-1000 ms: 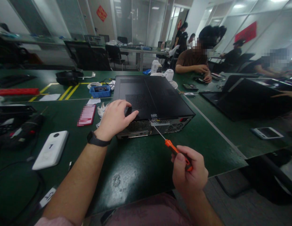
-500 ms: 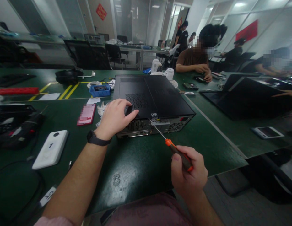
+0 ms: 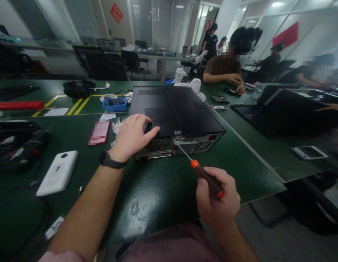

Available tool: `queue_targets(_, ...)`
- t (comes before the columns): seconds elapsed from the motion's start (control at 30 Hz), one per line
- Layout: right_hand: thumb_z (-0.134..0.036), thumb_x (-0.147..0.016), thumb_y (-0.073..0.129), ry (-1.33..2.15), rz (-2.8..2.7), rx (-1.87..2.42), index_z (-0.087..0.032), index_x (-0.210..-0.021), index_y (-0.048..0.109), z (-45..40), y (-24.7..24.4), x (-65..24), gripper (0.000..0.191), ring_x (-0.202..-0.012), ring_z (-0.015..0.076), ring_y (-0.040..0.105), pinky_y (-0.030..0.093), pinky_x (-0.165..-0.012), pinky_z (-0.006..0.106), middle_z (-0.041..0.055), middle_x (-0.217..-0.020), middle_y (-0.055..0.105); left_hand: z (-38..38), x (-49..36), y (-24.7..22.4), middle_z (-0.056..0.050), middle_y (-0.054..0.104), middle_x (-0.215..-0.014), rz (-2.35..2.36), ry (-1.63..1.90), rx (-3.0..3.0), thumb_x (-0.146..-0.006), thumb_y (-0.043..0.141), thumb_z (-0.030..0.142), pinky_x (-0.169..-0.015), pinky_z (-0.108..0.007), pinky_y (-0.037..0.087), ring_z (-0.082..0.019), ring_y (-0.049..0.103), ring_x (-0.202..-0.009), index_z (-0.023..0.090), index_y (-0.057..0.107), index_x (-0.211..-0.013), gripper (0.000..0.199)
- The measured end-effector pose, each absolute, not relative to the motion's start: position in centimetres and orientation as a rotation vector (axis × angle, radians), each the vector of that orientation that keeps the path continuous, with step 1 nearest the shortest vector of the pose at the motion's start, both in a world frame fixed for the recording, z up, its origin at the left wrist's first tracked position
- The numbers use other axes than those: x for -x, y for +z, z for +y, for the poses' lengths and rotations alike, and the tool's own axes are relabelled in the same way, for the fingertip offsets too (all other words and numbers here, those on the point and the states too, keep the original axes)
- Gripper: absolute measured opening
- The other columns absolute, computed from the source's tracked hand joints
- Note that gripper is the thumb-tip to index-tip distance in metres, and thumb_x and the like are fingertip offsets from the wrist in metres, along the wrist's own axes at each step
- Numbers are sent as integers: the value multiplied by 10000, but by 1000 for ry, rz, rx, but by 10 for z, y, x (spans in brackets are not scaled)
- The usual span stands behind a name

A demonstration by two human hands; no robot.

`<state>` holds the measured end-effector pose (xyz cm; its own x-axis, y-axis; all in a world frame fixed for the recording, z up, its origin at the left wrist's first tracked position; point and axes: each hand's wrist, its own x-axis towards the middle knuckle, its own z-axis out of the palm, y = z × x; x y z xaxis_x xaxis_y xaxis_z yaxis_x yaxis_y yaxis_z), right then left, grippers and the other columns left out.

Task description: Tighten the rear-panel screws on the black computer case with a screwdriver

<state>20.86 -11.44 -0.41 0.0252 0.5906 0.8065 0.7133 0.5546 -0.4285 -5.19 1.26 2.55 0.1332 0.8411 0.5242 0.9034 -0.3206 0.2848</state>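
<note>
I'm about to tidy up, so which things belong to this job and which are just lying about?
In use:
screwdriver, in the right hand
black computer case, under the left hand

Apparently just lying about:
white numbered device
red-edged phone
blue tray
red strip

Your right hand (image 3: 218,193) grips the screwdriver (image 3: 207,177), its tip at the computer case's (image 3: 182,109) edge; your left (image 3: 135,136) rests on top.

The single view looks out from the wearer's head, facing forward and tilted down over the worktop (image 3: 158,193); the forearms enter from the near edge, the computer case (image 3: 182,109) sits close at centre, and the room stretches beyond.
</note>
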Motion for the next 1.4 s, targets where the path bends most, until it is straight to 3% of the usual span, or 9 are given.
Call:
queue_targets(0.13, -244, -953, 619, -116, -1608, 1182, -200, -1086, 662, -115, -13, -212, 146, -596, 135, 715, 559, -545, 227, 4, -777, 733, 13, 52, 26, -121, 707, -1194, -1773, -940, 2290, -953, 582, 540, -1085, -455, 464, -308, 621, -1185, 172, 680, -1123, 416)
queue_targets(0.3, -253, -953, 576, -42, -1655, 1140, -187, -1149, 641, -115, -9, -212, 217, -661, 153, 724, 578, -573, 254, 43, -858, 739, 13, 52, 27, -112, 707, -1199, -1782, -942, 2298, -952, 571, 549, -1086, -457, 461, -304, 617, -1187, 193, 679, -1119, 407)
queue_targets(0.47, -197, -878, 621, -134, -1665, 1073, -196, -1092, 636, -114, 0, -207, 215, -761, 179, 737, 614, -664, 293, 51, -904, 721, 13, 52, 27, -113, 710, -1198, -1786, -937, 2295, -950, 571, 555, -1086, -466, 462, -310, 620, -1191, 200, 681, -1118, 408)
queue_targets(0.67, -221, -922, 650, -147, -1583, 1172, -220, -1102, 666, -115, -12, -210, 181, -629, 154, 734, 583, -570, 252, 12, -832, 759, 12, 52, 28, -111, 710, -1196, -1803, -932, 2289, -949, 569, 557, -1086, -468, 461, -309, 620, -1187, 206, 682, -1116, 405)
queue_targets(0.8, -253, -958, 603, -74, -1589, 1207, -210, -1130, 661, -115, -14, -212, 187, -661, 162, 743, 585, -578, 260, 28, -844, 760, 12, 51, 29, -114, 707, -1206, -1794, -924, 2300, -951, 573, 552, -1092, -463, 463, -307, 622, -1195, 197, 682, -1112, 404)
queue_targets(0.97, -185, -883, 619, -151, -1652, 1074, -209, -1099, 627, -113, -3, -209, 217, -782, 190, 750, 612, -675, 309, 53, -917, 740, 12, 51, 28, -115, 709, -1211, -1793, -927, 2292, -954, 570, 554, -1091, -464, 462, -307, 621, -1198, 196, 684, -1116, 409)
queue_targets(1.2, -227, -956, 616, -85, -1613, 1153, -216, -1083, 670, -114, -10, -210, 138, -600, 137, 715, 556, -546, 237, 9, -813, 756, 12, 52, 28, -118, 708, -1209, -1787, -929, 2296, -956, 571, 552, -1085, -466, 464, -309, 622, -1193, 193, 682, -1113, 408)
queue_targets(1.4, -208, -913, 591, -42, -1657, 1075, -196, -1126, 637, -114, -5, -210, 218, -687, 170, 728, 571, -574, 272, 53, -878, 737, 12, 51, 27, -109, 708, -1212, -1797, -934, 2291, -953, 574, 557, -1088, -460, 457, -302, 617, -1193, 211, 678, -1117, 397)
